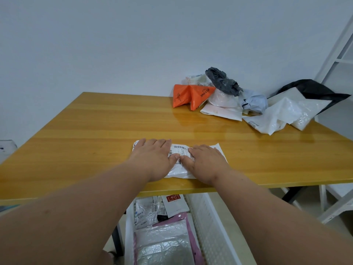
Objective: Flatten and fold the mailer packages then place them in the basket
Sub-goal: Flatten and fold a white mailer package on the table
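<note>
1. The left hand [152, 155] lies palm down on a white mailer [179, 161], fingers [158, 143] straight and together, pressing it flat onto the table [86, 134]
2. The right hand [205, 161] presses the mailer's other half, fingers loosely bent over its label, not clearly gripping anything
3. The mailer sits directly under both sets of fingers, close to the table's near edge
4. The basket [208, 226] stands below that edge, nearer the body than the fingers, already holding folded mailers
5. A pile of unfolded mailers [238, 104] lies well beyond the right fingers, at the far corner
6. Risk, as I judge it: the slick plastic may spring open once pressure lifts, undoing the fold
7. Sliding it toward the body could tip it off the edge, missing the basket
</note>
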The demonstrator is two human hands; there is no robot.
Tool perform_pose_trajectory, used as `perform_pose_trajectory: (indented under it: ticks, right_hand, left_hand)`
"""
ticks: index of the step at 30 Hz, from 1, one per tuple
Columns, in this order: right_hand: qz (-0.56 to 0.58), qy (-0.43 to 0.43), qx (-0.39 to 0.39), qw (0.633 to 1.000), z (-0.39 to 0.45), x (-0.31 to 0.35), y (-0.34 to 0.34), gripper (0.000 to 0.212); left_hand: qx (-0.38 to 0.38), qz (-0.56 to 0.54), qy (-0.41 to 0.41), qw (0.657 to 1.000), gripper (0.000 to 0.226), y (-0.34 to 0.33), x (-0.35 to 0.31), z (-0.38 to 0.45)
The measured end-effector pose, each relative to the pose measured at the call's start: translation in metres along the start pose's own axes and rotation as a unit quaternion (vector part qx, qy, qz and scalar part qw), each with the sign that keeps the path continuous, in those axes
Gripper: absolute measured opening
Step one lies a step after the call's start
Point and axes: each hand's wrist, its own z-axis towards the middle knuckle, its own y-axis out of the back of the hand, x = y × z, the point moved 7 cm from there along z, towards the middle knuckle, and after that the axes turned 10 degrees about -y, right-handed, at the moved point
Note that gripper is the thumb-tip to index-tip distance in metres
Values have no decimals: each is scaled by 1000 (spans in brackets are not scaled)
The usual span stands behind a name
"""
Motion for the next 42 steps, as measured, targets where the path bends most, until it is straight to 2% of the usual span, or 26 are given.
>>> perform_pose_trajectory:
  ticks: [13, 16, 18, 21, 23, 29, 34, 42]
  right_hand:
    - [25, -15, 17, 999, -2, -4, -1, 68]
    - [29, -14, 17, 999, -7, -4, -1, 67]
    - [42, -5, -7, 999, -11, -3, 1, 65]
    - [103, 8, -109, 989, -22, -5, 13, 58]
    - [112, 11, -131, 985, -29, -7, 16, 56]
    - [34, 26, -44, 998, -32, -8, -4, 74]
    - [7, 27, -30, 999, -30, -8, -7, 77]
    - [-13, 21, -16, 1000, -28, -6, -7, 77]
  left_hand:
    - [-35, -32, -29, 998, 71, 2, -1, -9]
    - [-63, -9, -41, 997, 84, 5, -2, -17]
    - [-69, 17, -36, 997, 91, 7, -4, -21]
    - [-64, 18, -31, 997, 77, 7, -6, -23]
    - [-44, 11, -34, 998, 77, 6, -7, -25]
    - [0, -12, -37, 999, 108, 2, -6, -28]
    - [18, -15, -38, 999, 91, 1, -4, -24]
    - [6, -3, -25, 1000, 87, 1, -5, -21]
